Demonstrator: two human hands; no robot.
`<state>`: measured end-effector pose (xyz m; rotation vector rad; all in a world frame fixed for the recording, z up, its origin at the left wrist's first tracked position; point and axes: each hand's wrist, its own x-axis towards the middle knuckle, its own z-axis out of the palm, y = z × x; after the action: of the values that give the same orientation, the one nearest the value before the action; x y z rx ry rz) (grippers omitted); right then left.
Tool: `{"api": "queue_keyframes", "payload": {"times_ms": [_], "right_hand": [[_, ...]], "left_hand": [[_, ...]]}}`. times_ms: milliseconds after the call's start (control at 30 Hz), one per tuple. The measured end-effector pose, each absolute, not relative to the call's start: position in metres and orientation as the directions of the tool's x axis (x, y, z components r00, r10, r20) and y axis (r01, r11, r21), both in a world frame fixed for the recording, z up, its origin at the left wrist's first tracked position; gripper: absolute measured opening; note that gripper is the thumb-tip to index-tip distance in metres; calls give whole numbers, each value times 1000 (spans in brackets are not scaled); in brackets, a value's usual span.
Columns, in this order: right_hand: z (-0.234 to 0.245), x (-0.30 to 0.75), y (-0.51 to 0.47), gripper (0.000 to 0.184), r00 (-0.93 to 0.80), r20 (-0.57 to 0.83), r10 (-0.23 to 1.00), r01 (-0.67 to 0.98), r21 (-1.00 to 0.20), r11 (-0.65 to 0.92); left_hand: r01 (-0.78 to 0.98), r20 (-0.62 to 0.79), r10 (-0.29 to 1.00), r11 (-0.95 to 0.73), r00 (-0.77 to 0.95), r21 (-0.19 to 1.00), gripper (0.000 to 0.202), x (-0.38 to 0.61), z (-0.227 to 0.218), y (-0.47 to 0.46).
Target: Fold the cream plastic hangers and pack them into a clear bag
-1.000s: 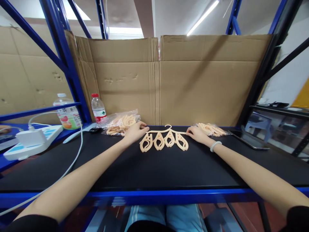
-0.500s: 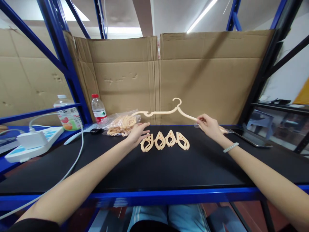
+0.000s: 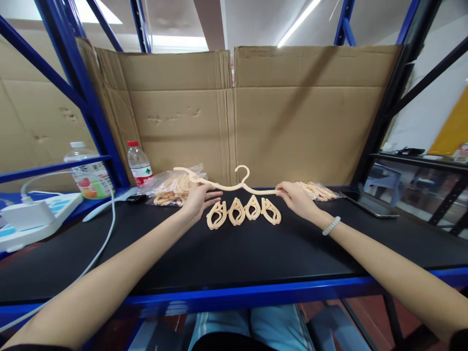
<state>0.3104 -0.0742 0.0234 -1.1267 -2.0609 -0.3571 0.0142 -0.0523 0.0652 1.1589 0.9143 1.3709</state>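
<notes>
An unfolded cream plastic clothes hanger [image 3: 228, 187] is held up over the black tabletop, its hook pointing upward. My right hand [image 3: 297, 199] pinches the tip of its right arm. On the other side, my left hand [image 3: 197, 200] has thumb and fingers against the left arm of the hanger, the lower fingers stretched out beneath it. Several folded hangers [image 3: 236, 212] of the same cream colour lie in a row on the tabletop, just below the held one and between my hands.
Clear bags of cream hangers lie at left [image 3: 171, 187] and right [image 3: 318, 191]. A red-capped bottle [image 3: 141, 168], a larger bottle [image 3: 89, 175], a white power strip [image 3: 54, 219] and its cable stand left. A dark tablet [image 3: 371, 204] lies right. Cardboard [image 3: 292, 117] closes the back.
The hanger has come down and left with my right hand. My left hand, apart from it before, now meets its left arm. The camera view has shifted slightly.
</notes>
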Motion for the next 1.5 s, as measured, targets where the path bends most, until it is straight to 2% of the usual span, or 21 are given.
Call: {"api": "queue_keyframes", "payload": {"times_ms": [267,367,500,633,733,867,1000,1100,1200,1333,1500], "right_hand": [[21,315,-69,14,-414,680,605,810,-29,586],[21,318,-68,16,-441,677,588,807,13,590],[20,322,-65,18,-429,707,561,821,46,570],[24,321,-70,17,-423,764,487,854,156,497],[29,316,-78,16,-418,800,430,891,270,365],[31,311,-84,21,-456,774,439,889,379,255],[31,310,-85,25,-474,765,436,879,438,187],[32,310,-86,28,-526,730,437,851,452,268],[30,311,-85,33,-557,709,432,816,370,444],[23,309,-81,41,-504,748,431,765,156,625],[22,303,-77,27,-310,769,559,648,-259,716]], "left_hand": [[-164,296,955,-294,-14,941,43,15,56,-47],[-105,322,946,-318,25,942,46,14,51,-42],[13,341,935,-344,98,939,39,13,48,-38],[-59,263,958,-257,113,964,18,13,50,-39],[-98,199,976,-190,86,977,10,15,52,-42],[-98,191,980,-185,61,978,7,16,54,-46],[-77,224,974,-220,45,972,9,18,55,-49],[-56,251,967,-248,49,967,9,20,55,-51],[-58,244,969,-242,42,969,8,21,55,-53],[-92,219,976,-217,14,972,6,21,55,-55],[-161,261,965,-262,-31,952,9,20,55,-54]]}}
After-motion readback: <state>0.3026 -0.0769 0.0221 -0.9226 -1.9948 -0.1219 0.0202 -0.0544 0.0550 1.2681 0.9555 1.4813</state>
